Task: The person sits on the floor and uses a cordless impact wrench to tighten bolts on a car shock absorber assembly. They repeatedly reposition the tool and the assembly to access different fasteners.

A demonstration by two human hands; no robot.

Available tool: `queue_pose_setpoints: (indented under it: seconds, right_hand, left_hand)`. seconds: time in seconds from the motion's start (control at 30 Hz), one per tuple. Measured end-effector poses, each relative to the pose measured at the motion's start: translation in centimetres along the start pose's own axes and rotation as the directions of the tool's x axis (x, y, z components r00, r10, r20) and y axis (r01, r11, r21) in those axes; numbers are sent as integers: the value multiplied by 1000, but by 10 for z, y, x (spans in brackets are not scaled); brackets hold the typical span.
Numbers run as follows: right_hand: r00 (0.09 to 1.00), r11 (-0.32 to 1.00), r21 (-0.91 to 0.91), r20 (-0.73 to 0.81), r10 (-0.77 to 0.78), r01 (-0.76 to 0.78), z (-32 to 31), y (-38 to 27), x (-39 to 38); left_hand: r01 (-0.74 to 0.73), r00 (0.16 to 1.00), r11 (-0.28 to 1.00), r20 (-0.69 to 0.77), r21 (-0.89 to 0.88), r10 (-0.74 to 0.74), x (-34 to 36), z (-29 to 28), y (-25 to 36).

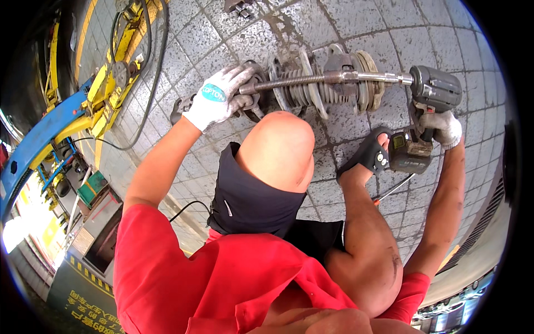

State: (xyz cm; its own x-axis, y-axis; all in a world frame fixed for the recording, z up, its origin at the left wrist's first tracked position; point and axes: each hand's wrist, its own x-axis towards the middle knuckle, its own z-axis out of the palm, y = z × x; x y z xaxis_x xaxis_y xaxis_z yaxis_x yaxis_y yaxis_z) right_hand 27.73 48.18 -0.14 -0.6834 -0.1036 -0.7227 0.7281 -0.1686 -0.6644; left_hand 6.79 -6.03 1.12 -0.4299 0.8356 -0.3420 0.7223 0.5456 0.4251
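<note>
A strut (347,93) with a coil spring (317,103) lies crosswise on the tiled floor. Along its upper side runs the threaded rod of a spring compressor (300,81). My left hand (218,97), in a white glove, is closed round the dark metal at the strut's left end, beside the rod's tip; its fingertips are partly hidden. At the far right my gloved right hand (445,129) grips the handle of a black cordless impact wrench (439,88). The wrench's socket extension (394,78) meets the rod's right end in line.
My bent knee (283,145) comes close below the strut. A screwdriver-like tool (395,189) lies by my sandalled foot (367,153). Yellow and blue lifting equipment (105,94) with a black hose (149,100) stands at left. A small dark metal part (239,8) lies at the top edge.
</note>
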Motion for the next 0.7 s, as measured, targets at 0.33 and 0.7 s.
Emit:
queue_pose_setpoints:
  seconds: [0.33,0.7]
  right_hand:
    - [997,986,159,52,49,-57,6,5,5]
    - [995,989,120,52,84,-89,2,11,1]
  left_hand:
    - [-53,991,997,128,55,46,7,-3,-9]
    - [-50,984,999,173,-7,50,34,-27,12]
